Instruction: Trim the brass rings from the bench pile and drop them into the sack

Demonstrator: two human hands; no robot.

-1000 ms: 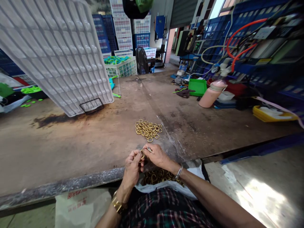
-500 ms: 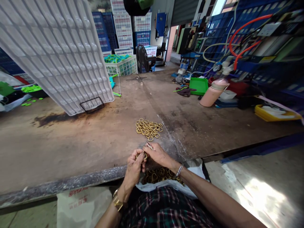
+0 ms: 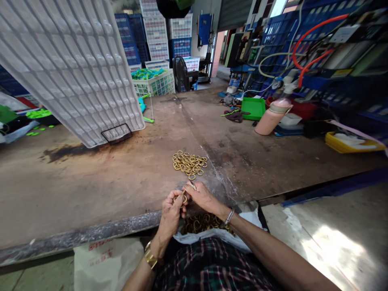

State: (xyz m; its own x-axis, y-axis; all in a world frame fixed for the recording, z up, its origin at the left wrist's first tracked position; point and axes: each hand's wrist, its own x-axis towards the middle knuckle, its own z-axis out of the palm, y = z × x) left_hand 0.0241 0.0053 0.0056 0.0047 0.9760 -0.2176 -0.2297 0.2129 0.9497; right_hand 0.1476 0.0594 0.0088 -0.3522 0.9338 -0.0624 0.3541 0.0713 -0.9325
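My left hand pinches a brass ring between thumb and fingers, just over the table's front edge. Close against it, my right hand is closed around a small slim tool with a pointed dark tip; its exact kind is too small to make out. The two hands meet at the ring, and the fingers partly hide it. Beyond them a loose pile of brass rings lies on the table. Below my hands, an open white bag at my lap holds many more rings.
A tall ribbed plastic tray leans over the table's left side. To the right stand a pink bottle, a green tray and a yellow tray. At the back are a black fan and stacked crates.
My hands have come closer together, with the ring now turned between them. The tool's tip points up and away. Over the last half second the hands have barely moved; the ring pile is unchanged.
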